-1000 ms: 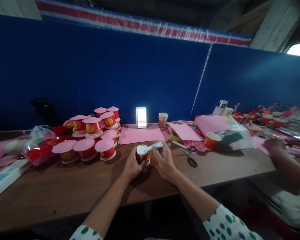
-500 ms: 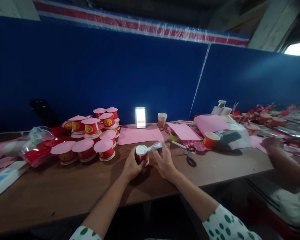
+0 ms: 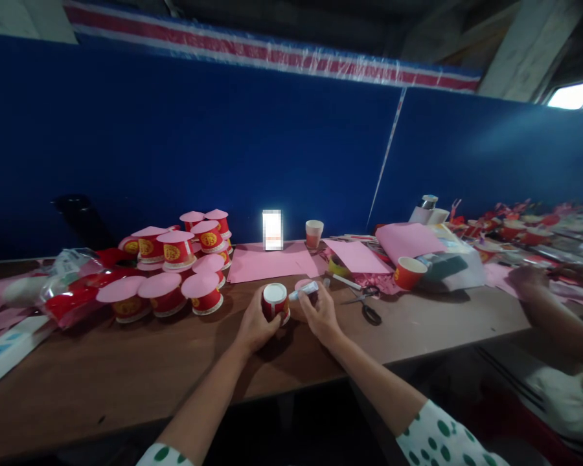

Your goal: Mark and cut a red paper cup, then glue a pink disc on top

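- In the head view, your left hand [image 3: 258, 323] is curled around a red paper cup [image 3: 276, 296], pale end up; too hard a squeeze could dent its thin wall.
- Your right hand [image 3: 320, 315] pinches a small pale tube [image 3: 305, 290], its tip just beside the cup and seemingly apart from it; pressing too firmly could spill its contents down the side or onto the tabletop [image 3: 150, 375].
- Scissors [image 3: 370, 314] lie just right of your right hand, blades towards it; a careless sweep outward could catch them.
- Pink-topped cups [image 3: 201, 291] crowd the area left of your left hand; a wide elbow or reach could topple them.
- Pink sheets [image 3: 267, 262] lie beyond both hands, where stray drips could mark them.
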Motion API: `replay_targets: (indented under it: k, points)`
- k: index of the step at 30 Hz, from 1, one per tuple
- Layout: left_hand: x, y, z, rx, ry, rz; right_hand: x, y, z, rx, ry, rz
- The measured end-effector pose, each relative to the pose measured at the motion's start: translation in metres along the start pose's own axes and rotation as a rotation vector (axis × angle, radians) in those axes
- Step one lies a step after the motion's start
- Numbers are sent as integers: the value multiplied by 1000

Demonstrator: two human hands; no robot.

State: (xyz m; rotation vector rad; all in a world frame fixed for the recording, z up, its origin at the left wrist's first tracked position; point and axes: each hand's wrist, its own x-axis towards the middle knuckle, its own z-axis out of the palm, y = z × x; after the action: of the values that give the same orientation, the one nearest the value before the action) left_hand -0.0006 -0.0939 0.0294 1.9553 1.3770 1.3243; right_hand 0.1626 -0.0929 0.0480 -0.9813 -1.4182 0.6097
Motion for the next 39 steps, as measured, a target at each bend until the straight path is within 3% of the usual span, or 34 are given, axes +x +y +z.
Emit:
replay_targets:
  k: [7, 21, 39]
  points:
    - [0, -8, 2, 40, 53, 18, 2, 0, -1, 55, 21, 62]
    - [-1, 0, -2, -44, -8, -20, -1, -12, 10, 21, 77, 50]
    - [-1, 1, -1, -40, 11, -25, -3, -10, 6, 21, -6, -1]
